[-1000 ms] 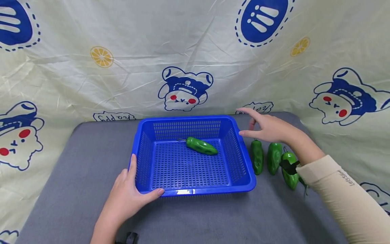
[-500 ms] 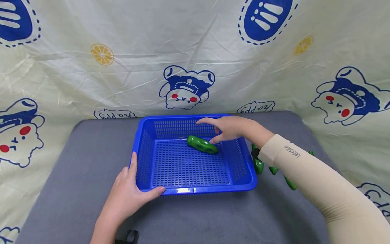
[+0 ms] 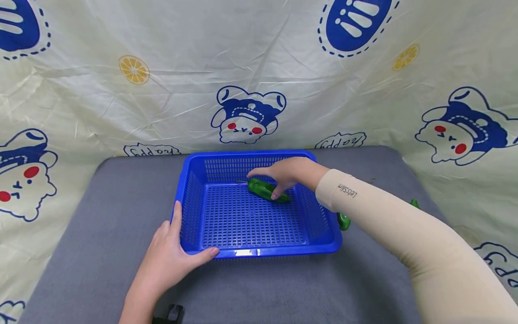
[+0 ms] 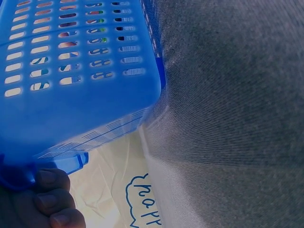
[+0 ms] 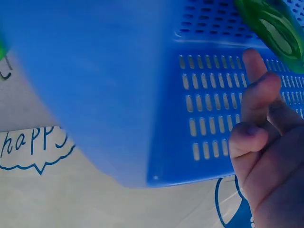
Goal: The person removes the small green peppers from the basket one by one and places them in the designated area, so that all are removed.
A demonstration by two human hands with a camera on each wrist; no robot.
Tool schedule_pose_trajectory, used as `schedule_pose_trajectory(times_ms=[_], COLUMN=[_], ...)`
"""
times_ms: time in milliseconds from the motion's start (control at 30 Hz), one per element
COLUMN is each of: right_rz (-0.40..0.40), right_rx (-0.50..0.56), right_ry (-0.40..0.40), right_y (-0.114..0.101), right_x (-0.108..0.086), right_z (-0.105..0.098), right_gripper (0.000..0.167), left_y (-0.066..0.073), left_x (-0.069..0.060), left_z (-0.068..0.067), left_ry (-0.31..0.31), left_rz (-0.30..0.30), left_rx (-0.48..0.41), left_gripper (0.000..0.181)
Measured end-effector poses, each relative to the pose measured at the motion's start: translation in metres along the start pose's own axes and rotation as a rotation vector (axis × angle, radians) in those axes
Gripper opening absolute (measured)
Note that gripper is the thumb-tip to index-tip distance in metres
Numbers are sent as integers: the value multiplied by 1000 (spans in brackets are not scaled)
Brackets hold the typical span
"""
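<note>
A blue plastic basket [image 3: 251, 225] with slotted walls sits on the grey surface. My left hand [image 3: 166, 258] grips its near left corner, thumb on the front rim and index finger along the left side; other fingertips [image 4: 52, 197] show under the rim in the left wrist view. One green pepper [image 3: 259, 187] lies on the basket floor. Above it reaches my right hand [image 3: 285, 173], thumb over the near side of the pepper and fingers toward the far side. In the right wrist view the fingers [image 5: 251, 109] are loosely bent beside the pepper [image 5: 275, 31], not closed round it.
Right of the basket, another green pepper [image 3: 344, 221] shows partly below the right sleeve [image 3: 376, 216], which hides others. A bit of green [image 3: 414, 204] peeks out beyond it. A small black object [image 3: 174, 312] is at the front edge. Printed cloth [image 3: 182, 103] hangs behind.
My right hand has moved left from above the peppers outside, over the basket's right rim, and down to the pepper inside. The left hand has stayed on the basket corner.
</note>
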State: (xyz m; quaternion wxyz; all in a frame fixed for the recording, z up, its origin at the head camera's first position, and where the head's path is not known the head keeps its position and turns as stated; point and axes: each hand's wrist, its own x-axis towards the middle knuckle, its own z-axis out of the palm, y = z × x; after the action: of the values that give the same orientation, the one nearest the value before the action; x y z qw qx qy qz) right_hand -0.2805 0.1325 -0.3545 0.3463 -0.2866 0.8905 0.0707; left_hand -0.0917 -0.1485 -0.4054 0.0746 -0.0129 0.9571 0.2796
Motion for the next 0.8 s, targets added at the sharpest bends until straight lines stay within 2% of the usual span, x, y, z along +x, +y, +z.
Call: schedule_pose_trajectory(times_ms=[200, 367, 800], right_rz=[24, 45, 40], right_rx=[19, 26, 6], right_ry=[-37, -74, -40], right_y=[-7, -11, -17], right_x=[9, 15, 25], right_z=[-2, 4, 13], right_gripper=[93, 96, 98], left_y=[-1, -1, -2], left_x=[0, 0, 0], left_z=[0, 1, 0], left_ry=[0, 4, -2], left_rz=[-3, 11, -6], left_rx=[-2, -11, -16], left_gripper=[137, 136, 137])
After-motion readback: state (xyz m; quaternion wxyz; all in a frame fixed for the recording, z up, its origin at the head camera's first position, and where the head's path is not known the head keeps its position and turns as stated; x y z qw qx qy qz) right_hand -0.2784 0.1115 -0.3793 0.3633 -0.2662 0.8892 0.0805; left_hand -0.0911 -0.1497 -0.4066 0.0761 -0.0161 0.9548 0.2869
